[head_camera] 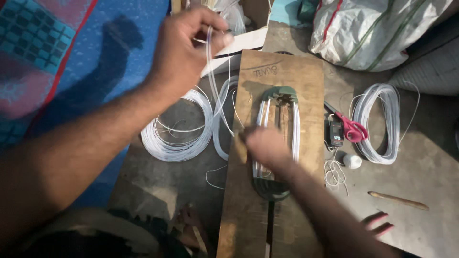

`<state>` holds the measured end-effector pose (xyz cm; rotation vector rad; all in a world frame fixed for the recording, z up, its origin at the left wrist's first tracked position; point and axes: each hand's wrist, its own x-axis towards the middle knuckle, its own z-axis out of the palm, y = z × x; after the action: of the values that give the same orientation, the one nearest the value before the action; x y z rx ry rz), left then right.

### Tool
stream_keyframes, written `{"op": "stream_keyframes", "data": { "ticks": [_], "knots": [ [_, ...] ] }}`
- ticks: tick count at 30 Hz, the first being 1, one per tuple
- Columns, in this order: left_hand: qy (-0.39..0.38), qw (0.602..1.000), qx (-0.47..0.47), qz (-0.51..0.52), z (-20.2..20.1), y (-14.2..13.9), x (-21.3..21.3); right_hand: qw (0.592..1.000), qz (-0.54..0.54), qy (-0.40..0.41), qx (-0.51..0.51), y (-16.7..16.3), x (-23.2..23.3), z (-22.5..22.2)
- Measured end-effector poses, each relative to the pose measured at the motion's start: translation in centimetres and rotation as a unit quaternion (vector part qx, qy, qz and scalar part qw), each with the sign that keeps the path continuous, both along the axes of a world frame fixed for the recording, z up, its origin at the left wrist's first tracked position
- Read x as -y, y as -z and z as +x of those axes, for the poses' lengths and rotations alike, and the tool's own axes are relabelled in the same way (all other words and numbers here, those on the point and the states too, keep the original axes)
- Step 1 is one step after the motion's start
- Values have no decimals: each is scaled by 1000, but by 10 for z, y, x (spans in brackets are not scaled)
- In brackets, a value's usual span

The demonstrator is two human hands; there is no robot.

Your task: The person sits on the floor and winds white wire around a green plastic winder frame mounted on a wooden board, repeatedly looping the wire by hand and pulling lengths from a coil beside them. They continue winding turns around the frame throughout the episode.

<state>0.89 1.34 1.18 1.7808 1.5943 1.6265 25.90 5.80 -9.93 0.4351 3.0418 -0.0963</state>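
- We see a thin white cord (211,71) pinched between the thumb and fingers of the left hand (184,48), which is raised above the floor near the top of the view; the fingers are closed on the cord, and its strands hang down from the grip.
- The hanging strands run down toward a coil of white cord (179,138) lying flat on the grey floor (420,181), just left of a wooden board (282,81).
- The right hand (263,143) rests low on the board, blurred; we cannot tell how far it is open or whether it grips anything, though it sits right beside the white cord wound on the board.
- That wound cord (295,129) runs lengthwise in a long loop between two dark green curved end pieces (281,93), one near the board's far end and one near its close end.
- The board lies lengthwise away from us, with a dark slit along its nearer part.
- Right of the board we see red-handled scissors (353,129) lying on the floor, touching or just beside a small dark device (335,134).
- Below them lie a small white spool (353,161) and a loose tangle of thread (334,174).
- Farther right is a second coil of white cord (380,122), and near it, closer to us, a slim wooden stick (398,200).
- A white woven sack (377,28) stands at the top right, and a blue patterned mat (71,57) covers the floor on the left.
- Pink-tipped toes (377,223) show at the lower right.
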Motion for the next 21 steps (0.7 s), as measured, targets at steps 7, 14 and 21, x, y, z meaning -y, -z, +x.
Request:
{"op": "stream_keyframes", "data": {
  "ticks": [7,14,21],
  "knots": [
    [-42,973,-209,-86,33,40,9,960,-203,127,-144,-7,143,104],
    [-75,881,-269,-382,30,79,12,864,-138,482,-47,12,99,161],
    [2,714,-305,-630,7,97,28,860,-110,474,-153,8,11,152]
  ]
}}
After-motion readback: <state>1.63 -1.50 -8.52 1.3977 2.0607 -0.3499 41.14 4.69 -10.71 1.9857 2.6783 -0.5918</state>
